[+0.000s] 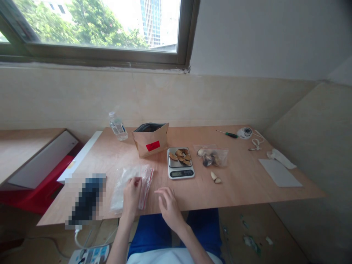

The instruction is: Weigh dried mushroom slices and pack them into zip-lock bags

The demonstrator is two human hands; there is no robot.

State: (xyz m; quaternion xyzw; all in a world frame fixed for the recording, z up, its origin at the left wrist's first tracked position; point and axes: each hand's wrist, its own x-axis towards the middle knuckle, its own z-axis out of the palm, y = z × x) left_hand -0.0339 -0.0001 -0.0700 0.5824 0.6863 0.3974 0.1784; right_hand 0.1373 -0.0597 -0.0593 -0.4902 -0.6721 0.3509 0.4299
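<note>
My left hand (132, 192) is over a stack of clear zip bags (118, 194) with red-edged tops, its fingers curled together. Whether a bag is pinched in them is hidden. Just right of the bags, my right hand (168, 203) hovers at the table's front edge, fingers apart and holding nothing. Beyond both hands is a white digital scale (181, 174), with several brown dried slices (182, 156) on its metal plate. Behind the bags stands an open kraft paper pouch (143, 145) with a red label.
A filled zip bag (213, 157) and two pale pieces (216, 178) lie right of the scale. A water bottle (118, 127) stands at the back left. Farther right are a screwdriver (231, 135), a white camera (244, 132) and white paper (280, 174). A blurred-out dark object (86, 200) lies left.
</note>
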